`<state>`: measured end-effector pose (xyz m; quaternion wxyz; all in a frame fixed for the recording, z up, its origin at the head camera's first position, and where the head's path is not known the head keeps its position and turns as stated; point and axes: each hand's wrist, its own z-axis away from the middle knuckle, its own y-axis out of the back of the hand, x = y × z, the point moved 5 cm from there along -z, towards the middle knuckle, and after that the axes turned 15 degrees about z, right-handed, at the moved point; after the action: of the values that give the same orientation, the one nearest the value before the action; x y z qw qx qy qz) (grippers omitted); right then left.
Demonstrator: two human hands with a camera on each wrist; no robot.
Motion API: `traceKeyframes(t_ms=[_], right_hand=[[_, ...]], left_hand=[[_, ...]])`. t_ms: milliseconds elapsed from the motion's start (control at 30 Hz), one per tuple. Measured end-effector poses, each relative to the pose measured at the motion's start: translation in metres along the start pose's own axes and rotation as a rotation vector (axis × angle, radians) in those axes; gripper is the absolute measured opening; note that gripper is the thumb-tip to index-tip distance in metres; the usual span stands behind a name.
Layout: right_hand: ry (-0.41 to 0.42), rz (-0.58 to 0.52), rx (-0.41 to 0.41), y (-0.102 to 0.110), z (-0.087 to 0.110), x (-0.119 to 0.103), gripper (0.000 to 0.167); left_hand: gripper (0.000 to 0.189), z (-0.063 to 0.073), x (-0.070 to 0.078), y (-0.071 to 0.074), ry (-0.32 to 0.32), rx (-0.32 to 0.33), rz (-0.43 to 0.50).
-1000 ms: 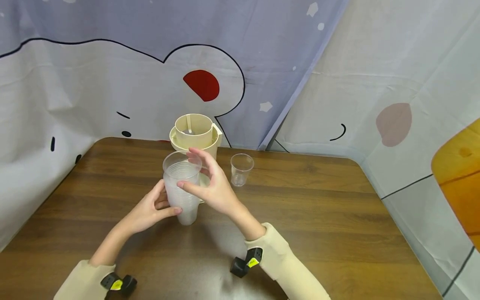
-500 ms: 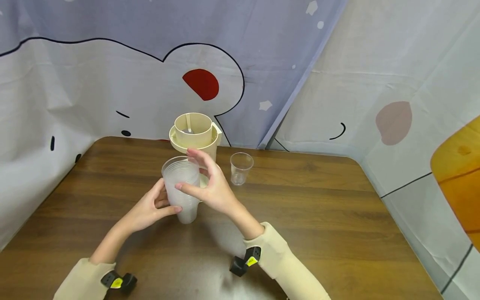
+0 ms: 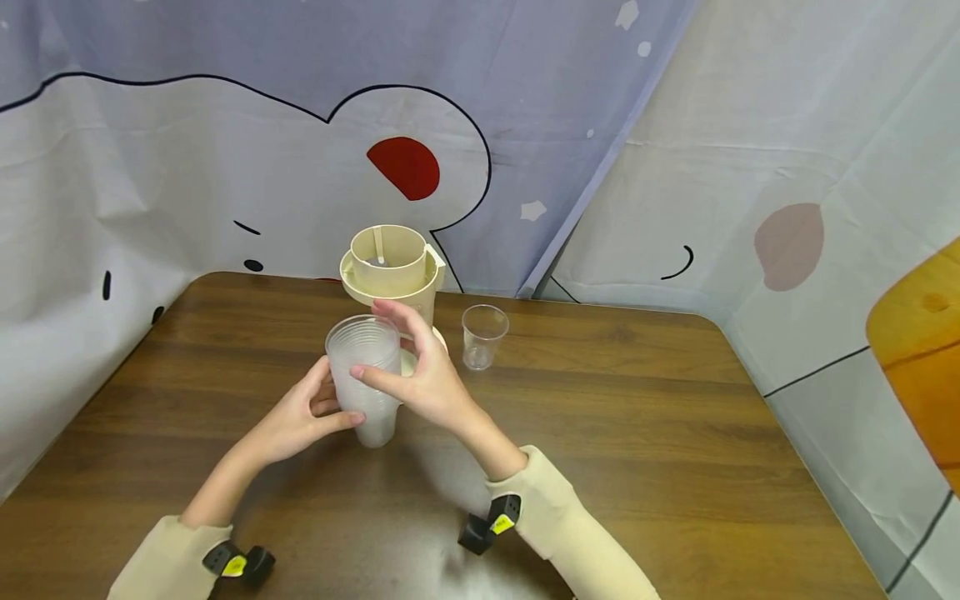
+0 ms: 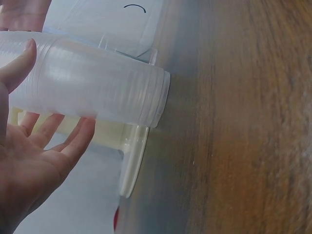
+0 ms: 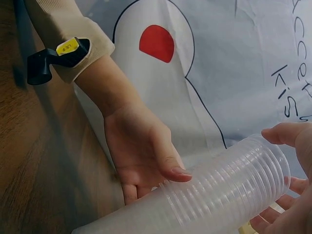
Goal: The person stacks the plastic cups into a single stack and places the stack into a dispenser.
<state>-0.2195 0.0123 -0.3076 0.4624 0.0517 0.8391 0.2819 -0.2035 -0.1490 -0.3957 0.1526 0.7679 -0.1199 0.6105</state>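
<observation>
A tall stack of clear plastic cups (image 3: pixel 363 379) stands nearly upright, rims up, between both hands. My left hand (image 3: pixel 296 421) grips its lower part, with the thumb in front and the fingers behind. Around the upper part curls my right hand (image 3: pixel 420 371), its thumb on the near side close below the rims. Ribbed rims of the nested cups (image 5: pixel 234 178) show in the right wrist view. In the left wrist view the bottom of the stack (image 4: pixel 156 97) is close to the table; whether it touches cannot be told.
Behind the stack stands a cream plastic device (image 3: pixel 393 275) with a round open top, partly hidden by my right hand. A single clear cup (image 3: pixel 480 337) stands upright to its right. The brown wooden table (image 3: pixel 637 433) ends at a printed curtain (image 3: pixel 300 183).
The top cup has sunk lower into the stack, so the rim sits lower than a second ago. My right hand has come down very slightly; my left hand keeps its hold.
</observation>
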Motion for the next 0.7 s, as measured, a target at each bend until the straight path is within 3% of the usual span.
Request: traceKeyframes(t_ms=[700], right_hand=[[-0.035,-0.022,-0.016,-0.0039,0.0025,0.0041,0.068]], left_hand=[[0.079,0.0012,0.0015,-0.001,-0.018,0.001,0.002]])
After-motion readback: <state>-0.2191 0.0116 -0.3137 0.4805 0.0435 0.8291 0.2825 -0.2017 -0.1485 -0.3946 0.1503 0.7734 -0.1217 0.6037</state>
